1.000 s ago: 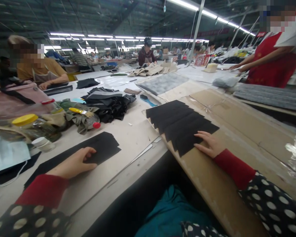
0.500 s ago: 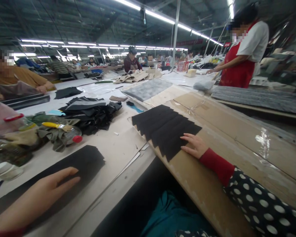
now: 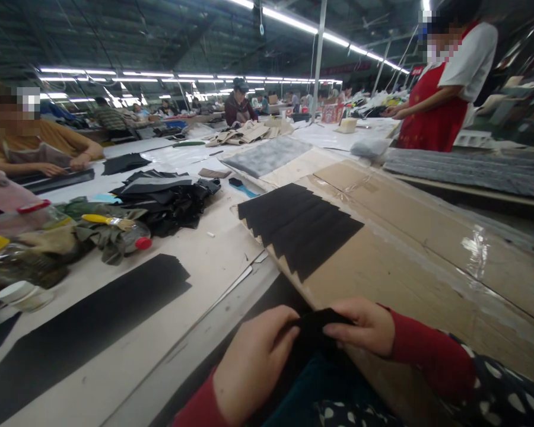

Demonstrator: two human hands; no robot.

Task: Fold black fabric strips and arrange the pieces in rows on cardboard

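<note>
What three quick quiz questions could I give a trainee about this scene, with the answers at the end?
1. True or false: the left hand and the right hand both hold the same dark piece.

2. Which of these lies on the cardboard?
a) a pink bag
b) overlapping black pieces
c) a red-lidded jar

3. Fill in the colour: the paintbrush at the left of the picture has a ____ handle.

Key: 1. True. 2. b. 3. Yellow.
</note>
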